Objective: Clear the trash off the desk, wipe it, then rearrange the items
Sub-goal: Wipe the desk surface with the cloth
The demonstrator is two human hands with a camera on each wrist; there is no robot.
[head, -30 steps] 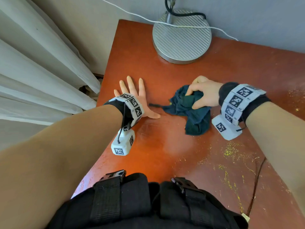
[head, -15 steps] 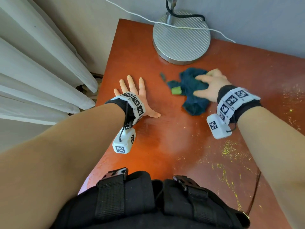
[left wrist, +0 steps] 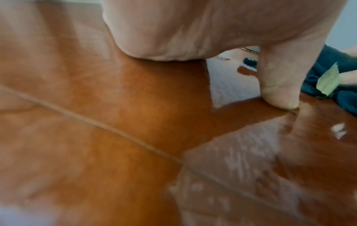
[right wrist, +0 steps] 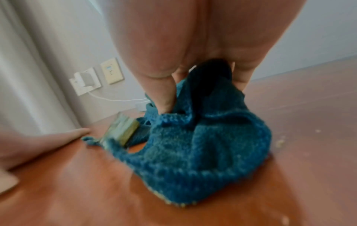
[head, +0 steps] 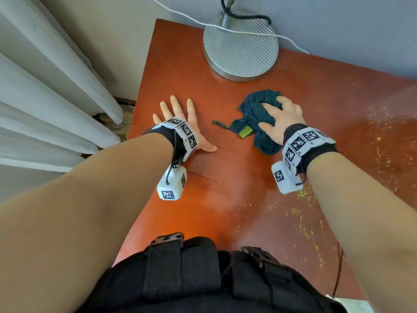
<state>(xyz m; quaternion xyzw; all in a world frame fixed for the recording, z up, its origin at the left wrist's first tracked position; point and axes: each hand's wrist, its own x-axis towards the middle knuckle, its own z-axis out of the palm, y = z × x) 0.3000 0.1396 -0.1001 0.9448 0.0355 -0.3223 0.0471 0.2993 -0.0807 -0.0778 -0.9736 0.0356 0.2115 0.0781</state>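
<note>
The desk (head: 225, 181), seen from the head camera, is a glossy red-brown top with yellow crumbs (head: 302, 224) scattered over its right and near-right parts. A dark teal cloth (head: 255, 111) lies bunched mid-desk, just near of the round metal lamp base (head: 241, 46) at the far edge. The right hand (head: 282, 118) presses down on the cloth, fingers curled into its folds. The left hand (head: 180, 123) lies flat on the desk to the left, fingers spread straight.

The left wrist view shows the palm heel and thumb (left wrist: 278, 85) resting on the wet, shiny surface, with the cloth's green tag (left wrist: 328, 79) at the right edge.

The right wrist view, blurred, shows the fingers (right wrist: 164, 97) dug into the cloth, gripping it.
</note>
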